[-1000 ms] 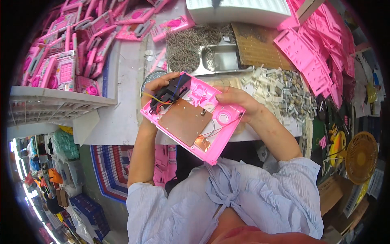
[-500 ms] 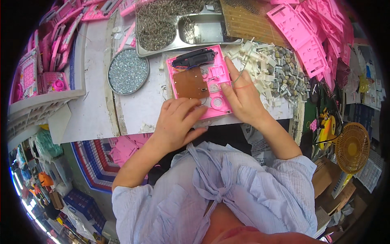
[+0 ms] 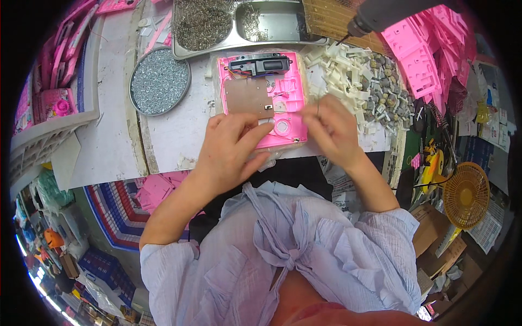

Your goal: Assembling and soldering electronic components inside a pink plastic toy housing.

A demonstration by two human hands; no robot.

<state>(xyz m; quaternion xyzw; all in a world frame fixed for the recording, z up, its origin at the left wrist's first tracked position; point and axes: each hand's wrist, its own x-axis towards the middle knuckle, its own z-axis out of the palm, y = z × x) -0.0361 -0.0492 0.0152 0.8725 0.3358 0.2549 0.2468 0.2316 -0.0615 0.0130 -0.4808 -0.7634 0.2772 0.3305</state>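
Note:
A shallow pink plastic casing point(image 3: 296, 127) lies on the worktable before me. Inside it are a brown circuit board point(image 3: 247, 98), a black module point(image 3: 266, 66) along the far edge, and a white ring-shaped part point(image 3: 281, 127). My left hand point(image 3: 228, 146) rests at the board's near edge, fingers bent and thumb apart, holding nothing. At the casing's right side my right hand point(image 3: 333, 130) is blurred, its thumb and fingers pinched together on what looks like a thin wire point(image 3: 288, 112) running from the board.
A round dish of screws point(image 3: 160, 81) stands left, a metal tray point(image 3: 263, 24) of small parts beyond. White plastic pieces point(image 3: 340, 68) and grey parts point(image 3: 386, 92) lie to the right. A dark power screwdriver point(image 3: 375, 19) hangs above; pink panels point(image 3: 416, 54) pile behind it.
My right hand has left the casing's right edge and closed its fingers. The left hand still rests by the board. The power screwdriver has come into view at the upper right.

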